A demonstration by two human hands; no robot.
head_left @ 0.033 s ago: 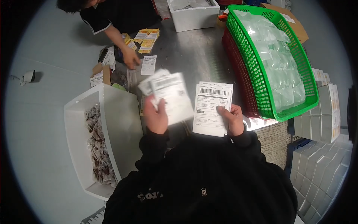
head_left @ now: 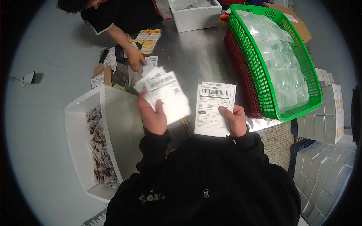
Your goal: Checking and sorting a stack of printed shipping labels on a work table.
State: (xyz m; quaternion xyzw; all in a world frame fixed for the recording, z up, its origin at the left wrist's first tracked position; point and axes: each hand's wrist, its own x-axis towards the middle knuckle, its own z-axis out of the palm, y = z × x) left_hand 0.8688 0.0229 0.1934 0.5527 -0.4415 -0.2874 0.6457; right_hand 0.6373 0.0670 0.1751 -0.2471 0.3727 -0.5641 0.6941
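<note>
At a steel counter (head_left: 196,56) crowded with packing stock, a worker in a black hooded top sorts printed shipping labels, seen from above. To the right a green mesh basket (head_left: 260,75) heaped with clear sealed pouches sits nested on a red one; to the left a white foam bin (head_left: 124,124) holds small dark sachets, and a second white box (head_left: 196,19) stands at the far edge. Across the counter another person's hand (head_left: 136,60) rests among yellow-and-white slips. The left hand (head_left: 154,116) has its grip clamped on a fanned stack of labels (head_left: 166,94), thumb across the lower corner, held above the bin's rim and blurred. The right hand (head_left: 235,120) pinches a single label (head_left: 213,109) by its lower right edge, held flat and face up over the counter's near edge, just beside the stack but apart from it. Done well, this step probably calls for keeping the single sheet level and readable while the left thumb holds the fan tight, so no sheet slips into the bin below.
</note>
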